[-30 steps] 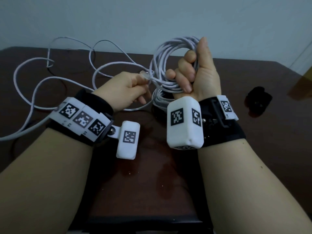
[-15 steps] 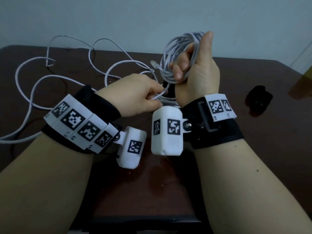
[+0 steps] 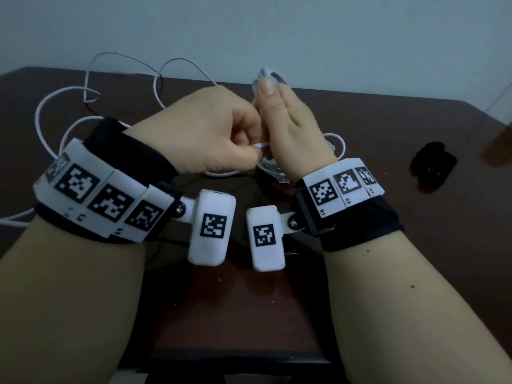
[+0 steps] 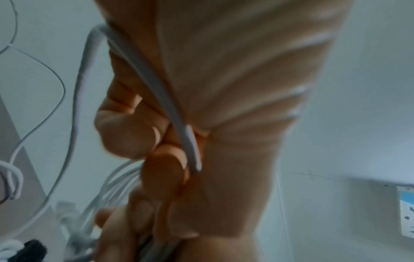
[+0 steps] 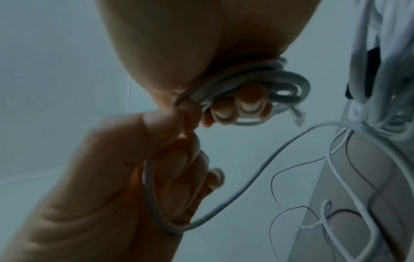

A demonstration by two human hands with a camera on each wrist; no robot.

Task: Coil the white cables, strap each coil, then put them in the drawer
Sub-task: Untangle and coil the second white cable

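My right hand [image 3: 288,126] is held upright over the table, fingers curled round a coil of white cable [image 3: 266,73]; the right wrist view shows the coil [image 5: 264,83] bunched in those fingers. My left hand [image 3: 253,146] is pressed against the right palm and pinches one white strand [image 4: 188,141] of the same cable between thumb and forefinger. That strand loops round the left hand [image 5: 156,159]. The rest of the loose cable [image 3: 83,92] trails over the table to the left. Most of the coil is hidden behind my hands.
A dark wooden table [image 3: 360,273] meets a pale wall. A small black object [image 3: 432,167] lies at the right. Another white bundle with a black band [image 5: 369,67] lies on the table under my hands. The table's front edge [image 3: 235,353] is near my forearms.
My right hand has turned and come lower with the coil, its thumb now facing me. My left hand has moved right against it, bringing the strand round.
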